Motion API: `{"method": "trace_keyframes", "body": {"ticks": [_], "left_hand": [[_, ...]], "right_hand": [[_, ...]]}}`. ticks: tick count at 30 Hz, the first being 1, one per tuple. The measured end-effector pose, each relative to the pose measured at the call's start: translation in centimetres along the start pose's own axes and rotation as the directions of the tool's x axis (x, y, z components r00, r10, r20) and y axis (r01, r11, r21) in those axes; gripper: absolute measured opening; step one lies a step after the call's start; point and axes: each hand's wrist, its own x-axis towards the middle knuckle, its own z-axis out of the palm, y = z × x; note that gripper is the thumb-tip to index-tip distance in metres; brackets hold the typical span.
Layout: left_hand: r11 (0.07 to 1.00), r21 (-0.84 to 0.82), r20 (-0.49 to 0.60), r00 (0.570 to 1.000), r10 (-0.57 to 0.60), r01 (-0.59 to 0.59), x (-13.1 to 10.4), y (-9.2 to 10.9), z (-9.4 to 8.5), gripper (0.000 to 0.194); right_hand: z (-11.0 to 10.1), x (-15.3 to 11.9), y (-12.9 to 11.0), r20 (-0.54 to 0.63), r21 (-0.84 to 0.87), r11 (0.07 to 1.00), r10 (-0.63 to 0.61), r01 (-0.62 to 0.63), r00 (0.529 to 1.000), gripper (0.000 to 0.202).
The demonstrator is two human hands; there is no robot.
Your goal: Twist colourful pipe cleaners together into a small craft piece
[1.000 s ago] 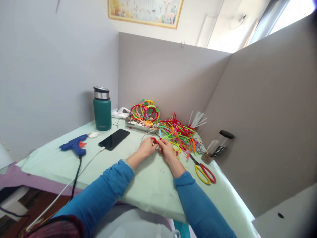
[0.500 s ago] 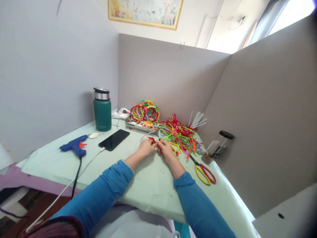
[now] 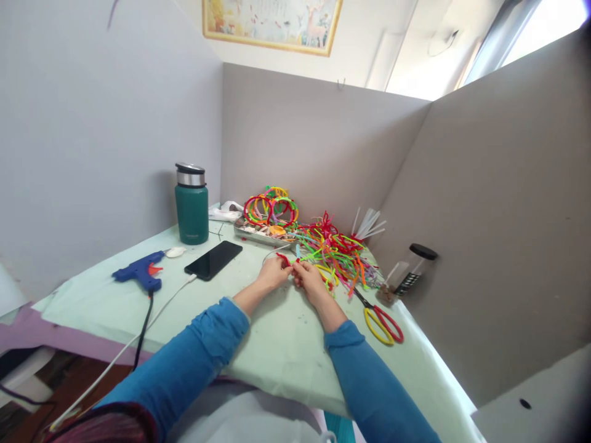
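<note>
One red fuzzy stem (image 3: 282, 259), slim, bent, held just above the pale green table cover (image 3: 289, 351), on the near side of the heap of coloured stems (image 3: 330, 243). Left hand (image 3: 272, 275): fingers closed on the stem, one part rising past the fingertips. Right hand (image 3: 310, 278): thumb and fingers pinched together at its other end; the exact contact is hidden.

Handling, as judged: very light; soft, furry surface over what is probably a thin wire core; bends readily, holds a bend, little risk of slipping. Not fragile, though tight or repeated kinking could weaken the core and hard rubbing could flatten the pile. Best hold: a light fingertip pinch on either side of the bend, clear of any cut end, which may prick.

Adjacent items: one metal tray (image 3: 263, 236) with coloured rings above it; one pair of scissors (image 3: 384, 325), red and yellow handles, beside the heap.
</note>
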Motion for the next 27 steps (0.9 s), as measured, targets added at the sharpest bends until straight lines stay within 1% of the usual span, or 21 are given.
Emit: {"method": "trace_keyframes", "body": {"ticks": [4,8,15,22,27], "left_hand": [[0.999,-0.025,0.0,1.0,-0.02,0.02,-0.05,0.11,-0.09,0.023],[0.997,-0.07,-0.024,0.999,-0.022,0.021,0.05,-0.07,0.13,0.021],[0.999,-0.039,-0.062,0.998,0.006,-0.008,0.1,-0.55,0.51,0.022],[0.999,-0.029,-0.044,0.998,0.041,-0.042,0.0,-0.45,0.37,0.022],[0.993,-0.117,0.025,0.999,0.024,-0.021,0.09,-0.35,0.22,0.02]], "right_hand": [[-0.01,0.04,0.11,0.002,-0.031,0.999,-0.005,0.005,1.0,0.035],[0.0,-0.05,0.06,0.009,-0.052,0.999,-0.005,0.005,1.0,0.036],[0.06,-0.13,-0.05,0.027,-0.065,0.998,0.004,-0.003,1.0,0.034],[-0.07,0.03,0.12,0.018,-0.032,0.999,0.006,-0.005,1.0,0.035],[-0.17,0.1,0.1,-0.005,0.027,0.999,0.029,-0.029,1.0,0.036]]}}
